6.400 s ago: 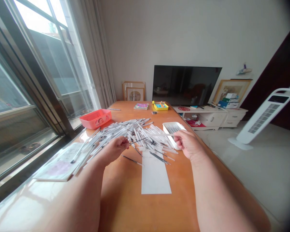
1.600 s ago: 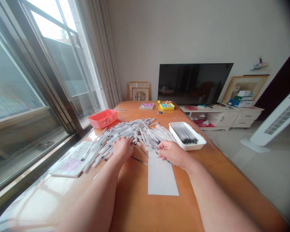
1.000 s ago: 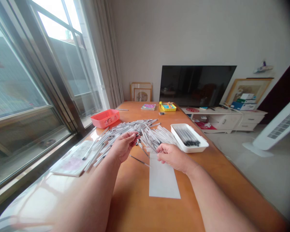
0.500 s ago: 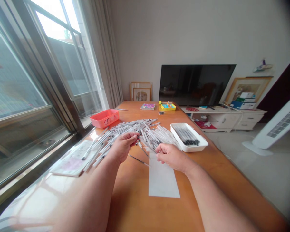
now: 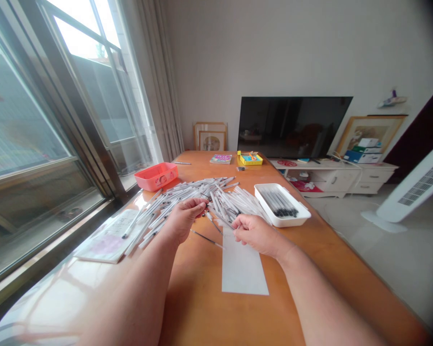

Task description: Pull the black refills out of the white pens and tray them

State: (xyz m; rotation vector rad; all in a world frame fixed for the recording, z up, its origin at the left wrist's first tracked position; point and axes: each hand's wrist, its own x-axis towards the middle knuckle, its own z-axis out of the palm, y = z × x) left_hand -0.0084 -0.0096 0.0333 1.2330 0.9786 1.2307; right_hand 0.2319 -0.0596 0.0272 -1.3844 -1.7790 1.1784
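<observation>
A large heap of white pens (image 5: 198,197) lies across the middle of the orange wooden table (image 5: 198,307). My left hand (image 5: 183,220) is raised just above the heap's near edge, fingers pinched on a pen. My right hand (image 5: 257,233) hovers close to it, fingers curled on a thin piece near the pen's other end; what it grips is too small to make out. A thin black refill (image 5: 206,239) lies loose on the table between my hands. A white tray (image 5: 282,205) holding dark refills stands to the right of the heap.
A white paper sheet (image 5: 242,264) lies in front of me. A red basket (image 5: 156,176) stands at the left by the window, with a booklet (image 5: 106,238) nearer. A book (image 5: 220,158) and a yellow box (image 5: 250,158) sit at the far end. A television (image 5: 292,126) and a fan (image 5: 411,187) stand beyond.
Both hands went down to the heap, then the left rose with a pen and the right closed in beside it. In the last half second they have hardly moved.
</observation>
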